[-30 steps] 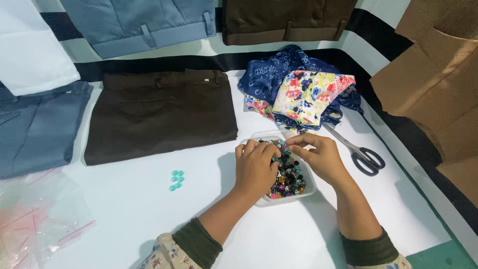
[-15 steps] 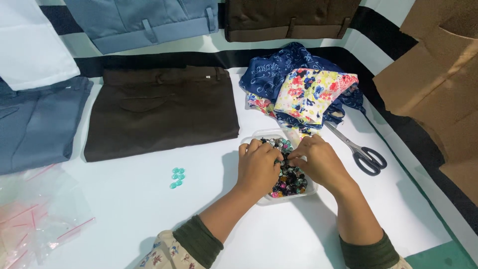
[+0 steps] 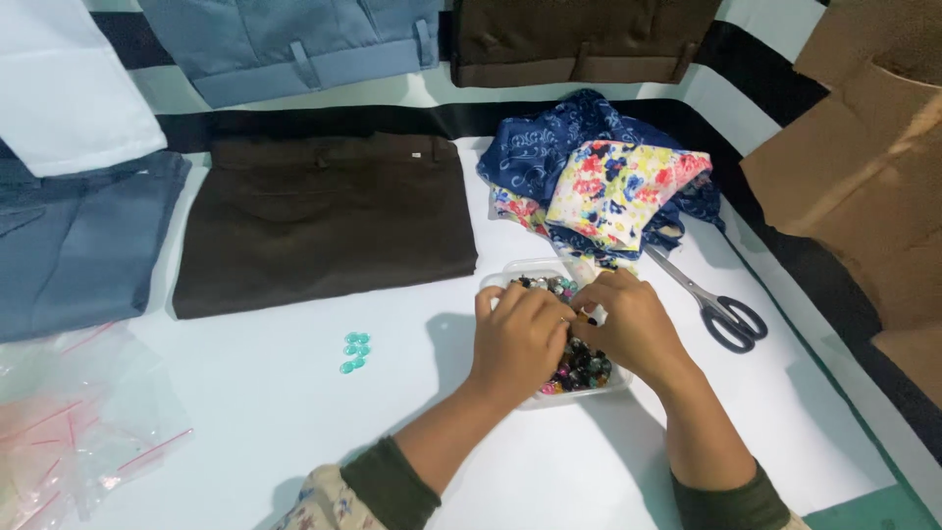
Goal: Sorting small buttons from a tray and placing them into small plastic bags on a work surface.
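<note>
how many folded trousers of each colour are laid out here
brown trousers: 2, one in front, one at the top edge
blue trousers: 2, one at the left, one at the top
total: 4

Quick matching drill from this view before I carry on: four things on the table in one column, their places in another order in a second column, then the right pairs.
Things:
1. scissors
2. turquoise beads
3. dark brown trousers
4. clear plastic bags

Places:
A. at the table's near left edge
B. loose on the white sheet, left of the bead tray
C. right of the tray, below the flowered cloth
D. laid flat, up and left of the tray

Pairs: 1-C, 2-B, 3-D, 4-A

Both the left hand and the right hand are over the tray.
</note>
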